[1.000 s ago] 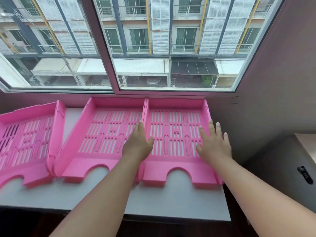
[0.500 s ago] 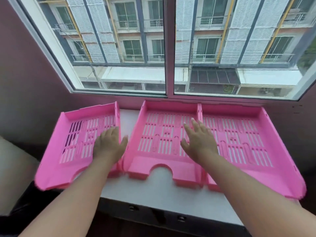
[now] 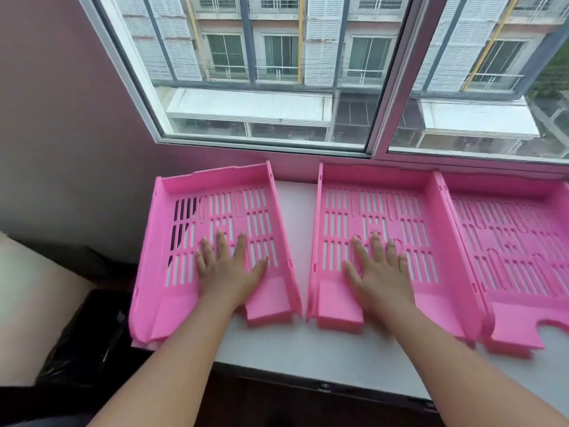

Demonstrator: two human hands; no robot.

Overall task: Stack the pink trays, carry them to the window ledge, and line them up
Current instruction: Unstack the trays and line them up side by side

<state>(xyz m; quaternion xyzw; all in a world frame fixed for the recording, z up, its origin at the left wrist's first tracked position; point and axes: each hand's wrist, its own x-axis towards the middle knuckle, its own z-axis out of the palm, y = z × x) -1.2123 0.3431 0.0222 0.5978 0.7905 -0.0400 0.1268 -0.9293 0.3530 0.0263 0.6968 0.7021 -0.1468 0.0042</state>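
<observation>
Three pink slotted trays lie side by side on the white window ledge. The left tray sits slightly askew and its left corner overhangs the ledge's end. My left hand lies flat on its floor, fingers spread. The middle tray sits square to the window, with my right hand flat on its floor, fingers apart. The right tray touches the middle tray's right wall and runs past the frame's edge. A gap of bare ledge separates the left and middle trays.
The window frame runs right behind the trays. A purple wall closes the left side. Below the ledge's left end is a black bag, beside a pale surface. The ledge's front edge lies close under my forearms.
My view swung left. Both hands moved one tray over: my left hand from the middle tray's edge onto the left tray, my right hand onto the middle tray. The left tray now lies straighter.
</observation>
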